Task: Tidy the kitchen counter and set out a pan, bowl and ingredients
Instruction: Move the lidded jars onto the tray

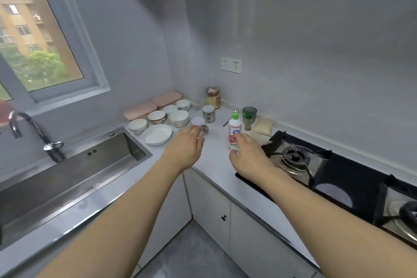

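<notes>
Right hand [249, 153] grips upright bottle [234, 132]; left hand [185, 149] pinches the jar [199, 127] just left, beyond the knuckles.

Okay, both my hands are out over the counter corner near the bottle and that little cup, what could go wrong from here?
1. The tall bottle stands upright right at the right hand; a loose grip or nudge could tip it toward the stove.
2. The left hand reaches the lidded cup amid crowded bowls and a plate; a sweep could knock them.
3. A spoon lies behind the bottle and could get flicked.
</notes>
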`<state>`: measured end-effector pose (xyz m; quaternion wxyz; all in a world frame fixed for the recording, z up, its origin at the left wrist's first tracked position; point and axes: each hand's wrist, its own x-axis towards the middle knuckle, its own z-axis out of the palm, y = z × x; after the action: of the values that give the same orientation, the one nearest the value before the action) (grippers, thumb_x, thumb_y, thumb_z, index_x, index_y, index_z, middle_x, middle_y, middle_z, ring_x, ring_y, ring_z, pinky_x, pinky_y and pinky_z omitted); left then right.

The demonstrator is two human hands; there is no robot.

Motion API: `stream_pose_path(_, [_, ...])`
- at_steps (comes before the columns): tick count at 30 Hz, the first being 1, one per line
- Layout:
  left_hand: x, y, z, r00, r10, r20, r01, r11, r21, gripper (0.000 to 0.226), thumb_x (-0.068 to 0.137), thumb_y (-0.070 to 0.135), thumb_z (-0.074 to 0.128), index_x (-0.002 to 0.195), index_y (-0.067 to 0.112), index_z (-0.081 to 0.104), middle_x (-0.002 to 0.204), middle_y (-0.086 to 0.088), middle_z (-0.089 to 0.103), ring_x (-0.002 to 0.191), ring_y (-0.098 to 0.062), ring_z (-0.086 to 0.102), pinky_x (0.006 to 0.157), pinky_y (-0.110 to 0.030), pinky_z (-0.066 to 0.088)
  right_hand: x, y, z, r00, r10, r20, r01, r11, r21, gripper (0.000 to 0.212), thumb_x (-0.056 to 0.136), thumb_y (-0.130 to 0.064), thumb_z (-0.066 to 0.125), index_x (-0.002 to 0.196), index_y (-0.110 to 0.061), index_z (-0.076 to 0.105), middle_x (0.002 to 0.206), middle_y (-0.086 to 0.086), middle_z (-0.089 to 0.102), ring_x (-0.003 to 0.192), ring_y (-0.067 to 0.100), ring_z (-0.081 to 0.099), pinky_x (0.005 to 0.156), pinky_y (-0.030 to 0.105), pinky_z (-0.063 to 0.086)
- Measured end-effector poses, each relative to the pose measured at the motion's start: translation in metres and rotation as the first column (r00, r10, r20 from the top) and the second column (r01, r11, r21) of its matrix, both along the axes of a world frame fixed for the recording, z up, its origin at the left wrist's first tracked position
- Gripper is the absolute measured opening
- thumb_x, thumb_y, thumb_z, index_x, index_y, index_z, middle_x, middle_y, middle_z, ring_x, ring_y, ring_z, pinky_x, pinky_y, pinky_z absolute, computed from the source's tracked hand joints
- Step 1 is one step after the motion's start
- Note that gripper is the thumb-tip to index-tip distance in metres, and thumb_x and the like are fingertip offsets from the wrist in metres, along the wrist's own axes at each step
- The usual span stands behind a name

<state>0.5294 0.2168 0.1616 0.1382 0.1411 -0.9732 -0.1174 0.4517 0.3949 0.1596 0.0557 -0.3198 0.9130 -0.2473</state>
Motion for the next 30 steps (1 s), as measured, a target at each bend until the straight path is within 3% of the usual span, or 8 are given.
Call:
stream_pose_path(2, [0.008, -0.033, 0.001, 0.999, 0.036, -0.001, -0.036, 0.999, 0.008, 0.04, 0.103, 0.025, 0.039, 0.137, 0.006, 0.048, 0.138, -0.012, 0.051, 0.126, -0.032, 0.044, 0.102, -0.037, 0.034, 0.002, -0.03, 0.002, 1.0, 0.015, 0.0, -0.015, 1.0, 0.02, 0.031, 0.09, -0.018, 0.044, 0.118, -0.007, 0.046, 0.123, 0.011, 0.049, 0.116, 0.031, 0.046, 0.098, 0.039, 0.039])
stream_pose_path(5, [0.013, -0.072, 0.0, 0.997, 0.078, 0.0, -0.078, 0.997, 0.026, 0.037, 0.102, 0.024, 0.039, 0.131, 0.004, 0.051, 0.134, -0.014, 0.053, 0.121, -0.034, 0.047, 0.101, -0.041, 0.037, 0.001, -0.06, 0.007, 0.999, 0.044, 0.0, -0.044, 0.998, 0.041, 0.047, 0.093, -0.019, 0.043, 0.137, -0.005, 0.037, 0.142, 0.012, 0.04, 0.13, 0.03, 0.037, 0.108, 0.037, 0.032])
stream_pose_path(8, [0.012, -0.102, -0.001, 0.993, 0.117, 0.005, -0.117, 0.992, 0.054, 0.033, 0.102, 0.023, 0.038, 0.124, 0.005, 0.052, 0.129, -0.013, 0.053, 0.116, -0.034, 0.047, 0.095, -0.042, 0.038, -0.007, -0.089, 0.007, 0.998, 0.064, 0.005, -0.064, 0.997, 0.053, 0.05, 0.093, -0.018, 0.043, 0.14, -0.005, 0.035, 0.146, 0.013, 0.038, 0.134, 0.03, 0.035, 0.11, 0.038, 0.031])
stream_pose_path(14, [-0.014, -0.142, -0.017, 0.99, 0.127, 0.054, -0.131, 0.989, 0.071, 0.038, 0.103, 0.023, 0.038, 0.133, 0.003, 0.049, 0.139, -0.013, 0.049, 0.127, -0.031, 0.043, 0.104, -0.038, 0.033, -0.041, -0.135, -0.005, 0.996, 0.091, 0.026, -0.092, 0.994, 0.059, 0.047, 0.092, -0.015, 0.041, 0.138, -0.006, 0.037, 0.143, 0.011, 0.04, 0.13, 0.029, 0.038, 0.108, 0.035, 0.031])
stream_pose_path(30, [-0.174, -0.241, -0.014, 0.974, 0.12, 0.191, -0.131, 0.99, 0.044, 0.056, 0.098, 0.036, 0.049, 0.148, 0.016, 0.034, 0.153, -0.001, 0.037, 0.136, -0.024, 0.039, 0.106, -0.037, 0.035, -0.219, -0.218, -0.005, 0.995, 0.048, 0.089, -0.051, 0.998, 0.029, 0.048, 0.095, -0.016, 0.042, 0.141, -0.004, 0.035, 0.148, 0.014, 0.036, 0.135, 0.031, 0.034, 0.11, 0.035, 0.027])
